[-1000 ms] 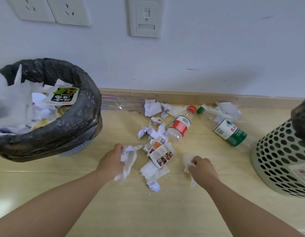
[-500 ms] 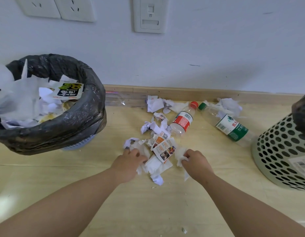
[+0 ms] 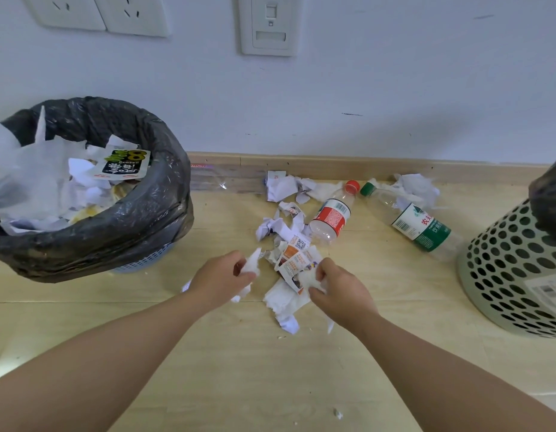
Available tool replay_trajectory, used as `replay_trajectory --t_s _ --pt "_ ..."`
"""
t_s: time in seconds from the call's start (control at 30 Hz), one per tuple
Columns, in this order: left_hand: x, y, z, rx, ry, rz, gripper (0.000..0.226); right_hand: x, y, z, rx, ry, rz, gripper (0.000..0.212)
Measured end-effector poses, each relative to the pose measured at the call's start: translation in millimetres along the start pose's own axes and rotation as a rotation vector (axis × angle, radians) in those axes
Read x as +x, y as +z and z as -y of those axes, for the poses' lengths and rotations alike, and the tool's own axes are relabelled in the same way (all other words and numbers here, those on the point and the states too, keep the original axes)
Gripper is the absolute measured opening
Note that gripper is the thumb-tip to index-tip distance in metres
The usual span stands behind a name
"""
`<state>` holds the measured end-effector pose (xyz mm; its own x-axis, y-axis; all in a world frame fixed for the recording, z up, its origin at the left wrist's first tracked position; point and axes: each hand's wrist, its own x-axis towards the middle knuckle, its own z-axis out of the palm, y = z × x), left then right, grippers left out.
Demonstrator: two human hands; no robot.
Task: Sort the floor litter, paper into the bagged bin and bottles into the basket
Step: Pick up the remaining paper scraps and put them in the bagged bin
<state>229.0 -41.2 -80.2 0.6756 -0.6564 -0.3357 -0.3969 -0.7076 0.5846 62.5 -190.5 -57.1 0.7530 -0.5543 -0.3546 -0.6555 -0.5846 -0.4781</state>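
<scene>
Right of the black-bagged round bin (image 3: 164, 194), my left grip (image 3: 222, 279) is clutching a crumpled white paper wad (image 3: 251, 265), and my right grip (image 3: 342, 294), farther right, is pinching another white scrap (image 3: 309, 277).

The scene is lit evenly and brightly. A soft shadow is cast on the wall (image 3: 395, 129). Edges are bent by the wide lens.

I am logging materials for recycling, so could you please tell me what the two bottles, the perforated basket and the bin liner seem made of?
Red-label bottle and green-label bottle: clear, glossy plastic, see-through. Basket: pale green, matt, probably moulded plastic, given its regular round holes. Bin liner: thin black plastic film, crinkled and shiny.
</scene>
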Motion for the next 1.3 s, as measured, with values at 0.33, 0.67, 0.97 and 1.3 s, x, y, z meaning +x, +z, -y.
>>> replay_trajectory --t_s 0.33,0.67,0.97,1.3 --pt "-17.7 47.8 -16.2 0.714 0.465 0.335 0.029 -3.5 18.3 -15.7 -0.330 0.027 0.377 0.037" --pt "-7.8 1.4 -10.3 0.193 0.114 0.319 0.021 -1.0 10.9 -8.6 -0.022 0.101 0.264 0.030" --pt "-3.4 -66.4 -32.8 -0.161 -0.041 0.415 0.017 11.3 -9.5 44.1 0.630 0.129 0.026 0.011" --pt "-11.8 -103.9 -43.4 -0.700 -0.151 0.246 0.017 16.5 -32.6 93.0 0.993 0.153 -0.129 0.030"
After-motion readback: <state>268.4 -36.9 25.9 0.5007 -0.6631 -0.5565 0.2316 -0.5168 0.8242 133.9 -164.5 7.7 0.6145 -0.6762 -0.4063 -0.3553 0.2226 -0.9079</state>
